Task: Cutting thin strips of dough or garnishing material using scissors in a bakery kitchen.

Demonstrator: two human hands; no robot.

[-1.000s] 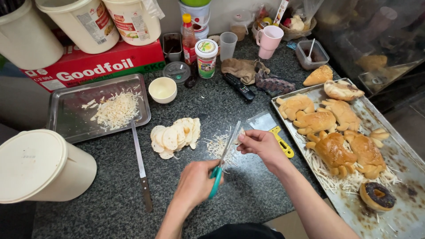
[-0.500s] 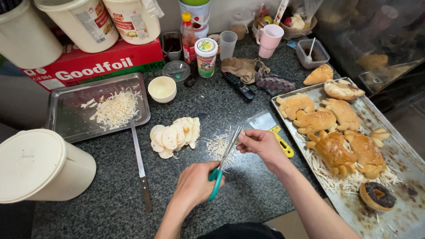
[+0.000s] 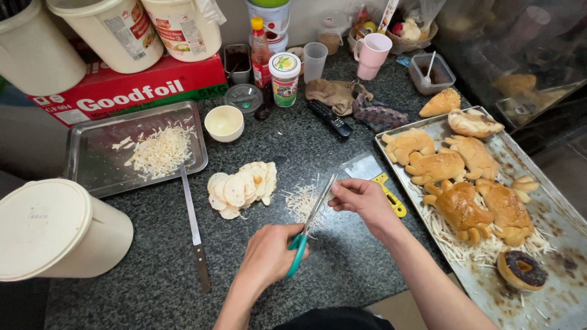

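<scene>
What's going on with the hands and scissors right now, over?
Left hand grips scissors by teal handles. Right hand pinches something small at the blades. Shreds piled underneath on counter. Knife lies apart, nothing blocking.

Kitchen: granite counter (image 3: 318,140), baking tray (image 3: 553,299) of pastries (image 3: 465,208) (browned).

- Left hand (image 3: 269,253) low centre, fingers curled shut around a handle, knuckles up, forearm running down to the bottom edge.
- Right hand (image 3: 361,198) just ahead and to the right, fingertips pinched together, palm down.
- Right forearm angled out to the lower right.
- Hands near, not touching.
</scene>
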